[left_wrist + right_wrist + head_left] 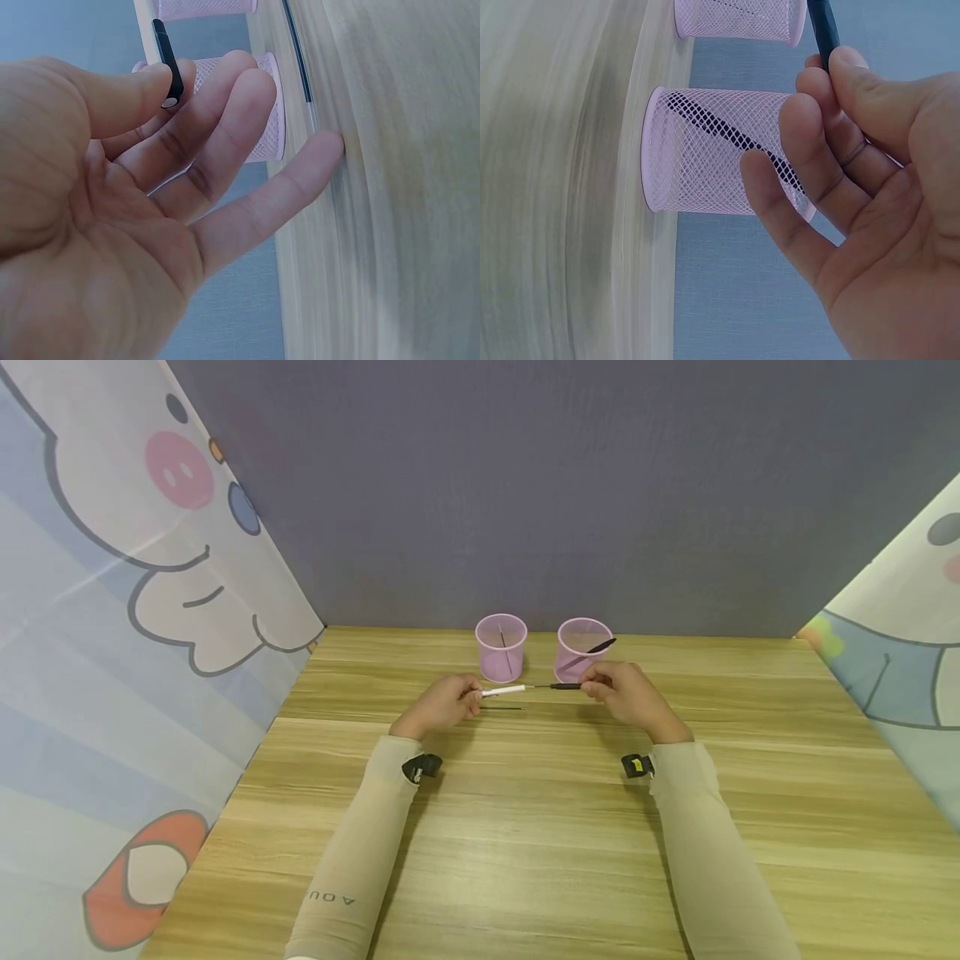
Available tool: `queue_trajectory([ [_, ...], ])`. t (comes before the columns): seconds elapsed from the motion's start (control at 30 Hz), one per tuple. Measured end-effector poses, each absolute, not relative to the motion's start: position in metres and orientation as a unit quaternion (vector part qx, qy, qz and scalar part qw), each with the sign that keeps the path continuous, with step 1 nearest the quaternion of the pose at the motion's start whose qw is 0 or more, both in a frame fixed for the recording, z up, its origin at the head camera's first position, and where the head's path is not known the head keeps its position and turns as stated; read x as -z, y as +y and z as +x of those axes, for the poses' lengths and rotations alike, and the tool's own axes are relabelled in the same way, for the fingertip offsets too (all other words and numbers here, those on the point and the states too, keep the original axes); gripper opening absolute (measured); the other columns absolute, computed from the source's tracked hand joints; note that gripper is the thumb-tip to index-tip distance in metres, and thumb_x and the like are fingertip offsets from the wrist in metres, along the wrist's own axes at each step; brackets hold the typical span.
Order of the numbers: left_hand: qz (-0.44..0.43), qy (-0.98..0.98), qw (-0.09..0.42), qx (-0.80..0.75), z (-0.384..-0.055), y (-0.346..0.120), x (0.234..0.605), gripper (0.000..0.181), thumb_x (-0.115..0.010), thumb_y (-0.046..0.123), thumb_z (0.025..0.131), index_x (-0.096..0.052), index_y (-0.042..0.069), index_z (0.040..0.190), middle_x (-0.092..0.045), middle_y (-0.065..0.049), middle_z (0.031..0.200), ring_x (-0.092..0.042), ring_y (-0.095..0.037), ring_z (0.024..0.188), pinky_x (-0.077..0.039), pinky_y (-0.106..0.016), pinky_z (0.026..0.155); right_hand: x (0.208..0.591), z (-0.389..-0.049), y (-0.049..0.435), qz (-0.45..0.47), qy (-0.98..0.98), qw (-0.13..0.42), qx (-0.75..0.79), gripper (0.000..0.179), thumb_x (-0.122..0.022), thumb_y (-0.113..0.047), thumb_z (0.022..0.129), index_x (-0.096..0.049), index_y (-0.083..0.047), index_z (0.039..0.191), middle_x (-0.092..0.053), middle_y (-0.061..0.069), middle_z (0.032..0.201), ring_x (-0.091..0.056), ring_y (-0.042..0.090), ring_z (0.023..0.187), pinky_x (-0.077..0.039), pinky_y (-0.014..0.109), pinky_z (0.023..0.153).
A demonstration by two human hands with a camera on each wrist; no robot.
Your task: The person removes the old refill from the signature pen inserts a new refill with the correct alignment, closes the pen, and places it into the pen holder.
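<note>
My left hand [450, 700] pinches a white pen barrel [504, 691] between thumb and forefinger; a black clip [166, 56] shows by the thumb in the left wrist view. My right hand [621, 692] pinches a black pen piece [566, 686], also seen as a dark rod [823, 34] in the right wrist view. From its left end a thin refill [540, 687] points at the barrel's right end, their tips close together. Below the barrel a dark refill [501, 708] lies on the table, the left hand's little fingertip right at its end.
Behind the hands stand two pink mesh cups: the left cup [491, 665] has a thin refill [505, 647] leaning in it, the right cup [564, 662] a black pen [602, 646]. They stand on a wooden table [525, 860] before a grey partition [525, 493].
</note>
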State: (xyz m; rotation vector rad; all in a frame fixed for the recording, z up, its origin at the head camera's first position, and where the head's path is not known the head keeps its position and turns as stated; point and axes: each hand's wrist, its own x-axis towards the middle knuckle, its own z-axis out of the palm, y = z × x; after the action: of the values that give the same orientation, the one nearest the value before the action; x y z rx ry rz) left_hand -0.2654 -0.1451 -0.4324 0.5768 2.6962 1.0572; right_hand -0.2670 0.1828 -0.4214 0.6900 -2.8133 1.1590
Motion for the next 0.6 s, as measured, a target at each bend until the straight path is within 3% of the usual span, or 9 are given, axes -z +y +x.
queue_trajectory([
  [0.6, 0.199, 0.908, 0.111, -0.351, -0.2662, -0.1437, 0.4333, 0.018, -0.054, 0.015, 0.107, -0.066, 0.002, 0.107, -0.07, -0.009, 0.089, -0.067, -0.017, 0.081, -0.058, -0.029, 0.076, 0.4219, -0.2653, 0.1784, 0.229, -0.903, 0.013, -0.363, 0.008, -0.065, -0.006, 0.099, -0.072, -0.001, 0.099, -0.07, 0.01, 0.088, -0.058, 0.018, 0.075, -0.049, 0.026, 0.065],
])
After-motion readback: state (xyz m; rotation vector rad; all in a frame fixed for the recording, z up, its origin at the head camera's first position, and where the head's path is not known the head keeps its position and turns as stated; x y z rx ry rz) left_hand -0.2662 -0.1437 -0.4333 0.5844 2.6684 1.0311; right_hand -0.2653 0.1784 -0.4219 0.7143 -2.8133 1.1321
